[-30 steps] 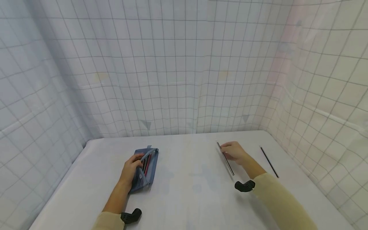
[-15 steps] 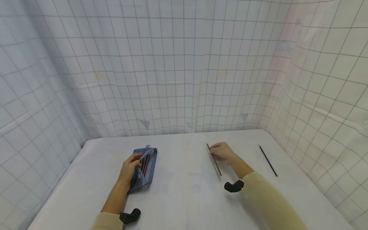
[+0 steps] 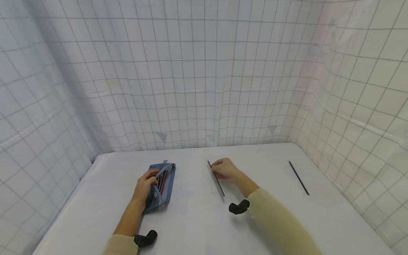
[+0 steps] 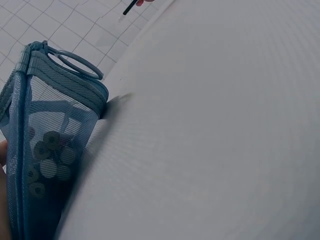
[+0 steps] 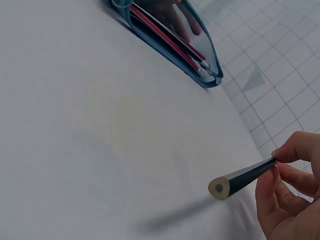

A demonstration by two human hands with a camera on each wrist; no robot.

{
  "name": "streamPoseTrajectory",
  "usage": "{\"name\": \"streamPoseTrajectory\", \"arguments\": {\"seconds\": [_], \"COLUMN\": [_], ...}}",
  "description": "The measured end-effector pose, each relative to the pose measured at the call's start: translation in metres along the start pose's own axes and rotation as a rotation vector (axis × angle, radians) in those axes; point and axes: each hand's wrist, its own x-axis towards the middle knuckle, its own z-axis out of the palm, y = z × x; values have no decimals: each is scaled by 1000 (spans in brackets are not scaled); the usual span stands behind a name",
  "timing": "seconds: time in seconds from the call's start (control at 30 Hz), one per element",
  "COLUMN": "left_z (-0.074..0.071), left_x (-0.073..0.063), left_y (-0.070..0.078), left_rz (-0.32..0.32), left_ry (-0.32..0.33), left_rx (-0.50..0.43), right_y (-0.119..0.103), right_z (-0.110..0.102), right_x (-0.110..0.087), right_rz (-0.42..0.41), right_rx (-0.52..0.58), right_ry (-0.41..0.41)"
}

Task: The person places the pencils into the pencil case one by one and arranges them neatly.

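Note:
A blue mesh pencil case (image 3: pixel 170 184) lies at the left of the table, unzipped. My left hand (image 3: pixel 144 187) holds its near side, fingers over the opening edge. Several red and dark pencils (image 5: pixel 167 37) lie inside. Through the mesh in the left wrist view, their round ends (image 4: pixel 48 168) show. Between thumb and fingertips, my right hand (image 3: pixel 224 168) pinches a dark pencil (image 3: pixel 218 184), right of the case and above the table. Its unsharpened end (image 5: pixel 219 188) points toward the right wrist camera.
Another dark pencil (image 3: pixel 298 177) lies on the white table (image 3: pixel 194 226) at the far right. Gridded white cloth (image 3: pixel 191 88) hangs behind the table and along both sides. A black wrist device (image 3: pixel 239 207) sits at each sleeve cuff.
My right hand has moved left across the table toward the pencil case, carrying the pencil. The left hand and the case have stayed in place.

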Motion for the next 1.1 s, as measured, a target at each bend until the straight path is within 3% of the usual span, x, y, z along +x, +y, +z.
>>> {"name": "streamPoseTrajectory", "arguments": {"seconds": [0.37,0.57,0.8,1.1], "left_z": [1,0,4,6], "left_x": [-5,-7,-7,-7], "left_y": [4,3,1,0], "left_rz": [-13,29,15,12], "left_ry": [1,-5,-14,-7], "left_rx": [21,35,26,22], "right_y": [-6,-8,-14,-18], "right_z": [36,62,92,124], "right_x": [8,7,6,13], "right_rz": [-2,-12,-24,8], "right_rx": [7,-21,29,111], "right_ry": [-57,-116,-161,-153]}}
